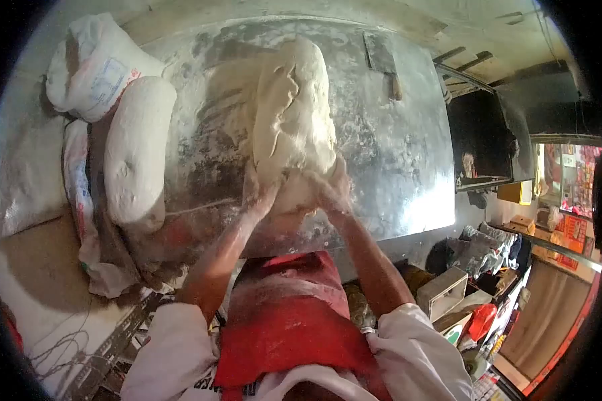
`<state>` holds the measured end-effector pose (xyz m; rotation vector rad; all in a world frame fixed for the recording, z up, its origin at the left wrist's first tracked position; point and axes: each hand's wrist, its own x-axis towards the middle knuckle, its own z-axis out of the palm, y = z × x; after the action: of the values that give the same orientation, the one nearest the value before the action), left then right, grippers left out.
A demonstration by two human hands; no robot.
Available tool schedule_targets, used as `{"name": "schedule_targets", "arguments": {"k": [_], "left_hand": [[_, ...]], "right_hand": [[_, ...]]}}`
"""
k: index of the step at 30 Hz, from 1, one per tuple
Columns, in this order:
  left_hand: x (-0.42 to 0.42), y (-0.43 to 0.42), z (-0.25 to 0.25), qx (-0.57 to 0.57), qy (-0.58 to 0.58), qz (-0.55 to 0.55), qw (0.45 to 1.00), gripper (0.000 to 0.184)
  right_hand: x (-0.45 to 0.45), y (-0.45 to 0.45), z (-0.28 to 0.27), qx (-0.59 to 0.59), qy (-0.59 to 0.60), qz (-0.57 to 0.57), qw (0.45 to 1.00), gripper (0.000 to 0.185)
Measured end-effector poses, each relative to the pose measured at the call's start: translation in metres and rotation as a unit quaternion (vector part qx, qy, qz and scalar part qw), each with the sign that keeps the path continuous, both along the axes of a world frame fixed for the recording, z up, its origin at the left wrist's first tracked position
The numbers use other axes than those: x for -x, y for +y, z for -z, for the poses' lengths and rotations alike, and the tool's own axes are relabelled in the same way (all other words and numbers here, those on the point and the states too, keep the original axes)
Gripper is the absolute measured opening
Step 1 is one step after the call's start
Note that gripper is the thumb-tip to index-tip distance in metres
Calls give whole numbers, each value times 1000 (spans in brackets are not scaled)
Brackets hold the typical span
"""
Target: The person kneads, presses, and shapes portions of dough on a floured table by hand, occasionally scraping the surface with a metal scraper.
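One long dough slab point(301, 100), floured, lying lengthwise mid-desk point(394, 160). My left fingers point(251, 180) and right fingers point(342, 180): against opposite sides of its near end, partly hidden; whether gripping, I cannot tell. One second dough roll point(139, 154), to the left. One white printed sack point(100, 73), just beyond that. One flat blade point(380, 55), far right.
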<state>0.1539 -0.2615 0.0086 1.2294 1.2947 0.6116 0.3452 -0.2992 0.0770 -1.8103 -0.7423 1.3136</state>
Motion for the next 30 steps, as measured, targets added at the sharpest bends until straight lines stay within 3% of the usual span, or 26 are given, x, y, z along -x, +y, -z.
{"name": "schedule_targets", "arguments": {"k": [1, 2, 5, 6, 7, 9, 11, 13, 14, 15, 17, 19, 24, 27, 30], "left_hand": [[2, -15, 13, -71, 2, -43, 997, 78], [1, -23, -22, -76, 35, -18, 996, 78], [14, -17, -6, -91, 102, 51, 989, 83], [13, -12, -4, -96, 171, 35, 980, 86], [12, 0, -2, -101, 174, 26, 979, 86], [-14, 45, -70, -233, 50, -22, 971, 89], [-48, 94, -83, -378, 303, 132, 865, 70], [-87, 144, -149, -139, 236, 297, 915, 60], [-98, 147, -73, -133, 137, 283, 940, 56], [-104, 143, -30, -117, 76, 251, 958, 55], [-109, 138, -4, -106, 33, 181, 977, 54], [-110, 146, 18, -108, 22, 133, 985, 53], [-120, 167, 44, -83, -3, 87, 993, 50], [-127, 177, 53, -28, -73, 89, 993, 48], [-111, 148, 35, 62, -171, 67, 981, 46]], "right_hand": [[0, -7, 9, -12, -19, -12, 1000, 107], [-1, -16, 45, -39, -90, -33, 995, 105], [-8, -16, 27, -14, -127, -82, 988, 103], [-7, -11, -5, -6, -261, -130, 957, 102], [-13, 8, -19, -15, -260, -135, 956, 102], [-29, 52, -37, -165, -343, -105, 919, 97], [-30, 114, -77, -175, -310, -162, 920, 88], [-23, 164, -95, -259, -338, -224, 876, 80], [-17, 174, -82, -255, -384, -265, 847, 76], [-10, 186, -65, -253, -428, -305, 812, 73], [-15, 188, -1, -247, -505, -398, 725, 57], [-14, 200, 20, -272, -455, -344, 775, 54], [-40, 230, 37, -362, -453, -292, 761, 51], [-42, 218, 35, -344, -471, -300, 755, 54], [-36, 202, 16, -344, -422, -269, 794, 46]]}}
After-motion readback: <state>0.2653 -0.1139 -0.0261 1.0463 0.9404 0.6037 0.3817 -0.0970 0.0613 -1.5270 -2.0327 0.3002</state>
